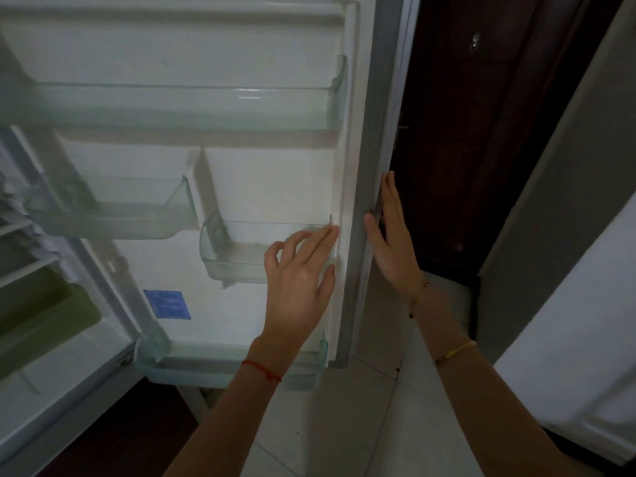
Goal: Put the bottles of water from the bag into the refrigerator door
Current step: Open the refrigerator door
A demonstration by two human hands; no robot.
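The refrigerator door point(268, 166) stands wide open, its white inner side facing me. It carries several clear plastic bins: a long top bin point(192, 105), a middle left bin point(113, 211), a small middle right bin point(237, 253) and a bottom bin point(223, 366). All the bins look empty. My left hand point(299, 277) hovers in front of the small right bin, fingers apart, holding nothing. My right hand point(392, 239) lies flat against the door's outer edge, thumb on the seal. No bottle and no bag is in view.
The fridge interior point(38, 287) with wire shelves and a greenish drawer lies at the left. A dark wooden door point(481, 149) stands behind the fridge door's edge. A grey wall point(568, 201) rises at the right. Pale floor tiles point(344, 425) lie below.
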